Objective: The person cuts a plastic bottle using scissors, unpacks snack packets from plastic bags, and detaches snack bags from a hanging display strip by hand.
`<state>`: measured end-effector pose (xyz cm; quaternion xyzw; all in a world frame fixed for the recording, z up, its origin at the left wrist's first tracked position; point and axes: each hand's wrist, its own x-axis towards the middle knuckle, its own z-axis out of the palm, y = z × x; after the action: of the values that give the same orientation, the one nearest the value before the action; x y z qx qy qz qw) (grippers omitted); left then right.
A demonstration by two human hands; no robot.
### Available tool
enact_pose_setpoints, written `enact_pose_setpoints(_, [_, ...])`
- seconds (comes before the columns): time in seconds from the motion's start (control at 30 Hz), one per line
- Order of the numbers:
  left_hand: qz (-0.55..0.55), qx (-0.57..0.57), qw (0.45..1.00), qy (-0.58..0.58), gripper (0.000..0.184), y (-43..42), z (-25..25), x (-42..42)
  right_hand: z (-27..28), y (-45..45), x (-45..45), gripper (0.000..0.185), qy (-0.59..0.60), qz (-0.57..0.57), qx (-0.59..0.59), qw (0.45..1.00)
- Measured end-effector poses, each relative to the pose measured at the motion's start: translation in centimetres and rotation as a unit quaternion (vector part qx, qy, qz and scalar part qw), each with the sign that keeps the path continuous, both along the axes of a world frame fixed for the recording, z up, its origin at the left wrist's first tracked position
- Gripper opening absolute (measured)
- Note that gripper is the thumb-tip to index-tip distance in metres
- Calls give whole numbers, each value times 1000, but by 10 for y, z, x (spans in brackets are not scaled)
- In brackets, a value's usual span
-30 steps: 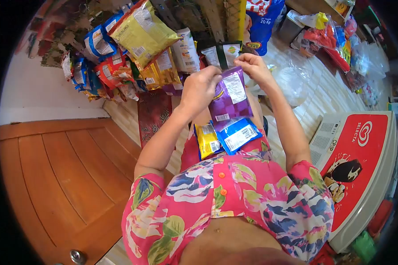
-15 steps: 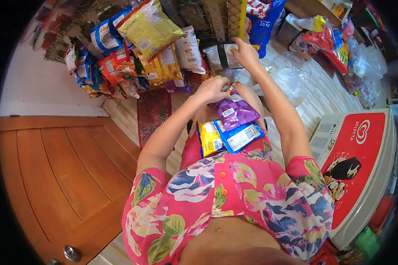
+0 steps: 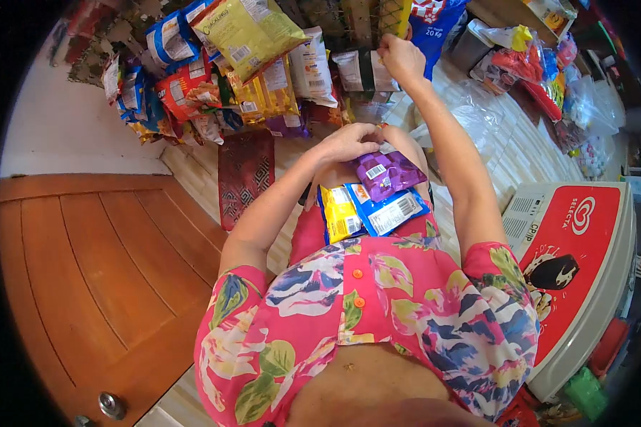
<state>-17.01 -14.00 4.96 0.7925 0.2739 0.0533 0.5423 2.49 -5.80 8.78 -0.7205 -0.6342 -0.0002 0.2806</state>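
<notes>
A purple snack pack lies on the lap, over a blue-and-white pack and a yellow pack. My left hand rests at the top edge of the purple pack with its fingers curled; what they hold, if anything, is hidden. Higher up, my right hand is raised in front of the hanging packs, its fingers pinched at the yellow-edged rack. A white pack with a dark green band hangs just left of that hand.
Many snack packs, among them a large yellow-green one, hang at the upper left. A blue 20 Kg sack stands behind my right hand. On the right is a red-topped freezer, on the left a wooden door.
The purple pack has gone down from between both hands onto the lap. My right hand has left it and moved up to the rack. My left hand stayed near the pack.
</notes>
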Motion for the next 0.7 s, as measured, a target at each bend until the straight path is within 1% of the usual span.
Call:
enact_pose_setpoints(0.1, [-1, 20, 1000, -14, 32, 1, -8, 0, 21, -9, 1, 12, 13, 5, 37, 999])
enact_pose_setpoints(0.17, [3, 39, 999, -19, 31, 0, 5, 1, 27, -15, 4, 13, 2, -2, 51, 999])
enact_pose_setpoints(0.27, [58, 175, 983, 4, 26, 2, 26, 3, 41, -47, 10, 13, 3, 12, 21, 1000])
enact_pose_setpoints(0.3, [120, 216, 968, -33, 21, -1, 33, 3, 36, -55, 14, 12, 17, 19, 32, 999])
enact_pose_setpoints(0.33, [159, 288, 942, -61, 22, 1, 35, 4, 29, -63, 18, 12, 12, 25, 25, 999])
enact_pose_setpoints(0.4, [229, 424, 868, -116, 24, 6, 38, 6, 16, -77, 23, 13, 1, 35, 11, 999])
enact_pose_setpoints(0.43, [249, 442, 854, -111, 33, 9, 40, 9, 8, -84, 20, 12, 9, 48, 10, 999])
enact_pose_setpoints(0.5, [258, 482, 833, -87, 39, 15, 37, 18, -5, -97, 12, 11, 25, 75, 9, 997])
enact_pose_setpoints(0.53, [262, 500, 822, -75, 42, 18, 34, 23, -9, -102, 7, 11, 23, 68, -14, 997])
enact_pose_setpoints(0.57, [255, 495, 827, -78, 36, 24, 24, 26, -11, -106, 1, 10, 20, 61, -36, 997])
enact_pose_setpoints(0.6, [221, 461, 858, -41, 32, 30, 12, 26, -12, -109, -4, 10, 17, 55, -59, 997])
enact_pose_setpoints(0.63, [187, 425, 886, -3, 28, 34, 5, 25, -10, -112, -6, 10, 31, 63, -46, 996])
enact_pose_setpoints(0.67, [151, 386, 909, 34, 24, 37, -3, 24, -11, -111, -5, 10, 35, 66, -64, 995])
enact_pose_setpoints(0.7, [160, 400, 902, 27, 17, 38, -10, 24, -12, -110, -4, 10, 40, 69, -81, 993])
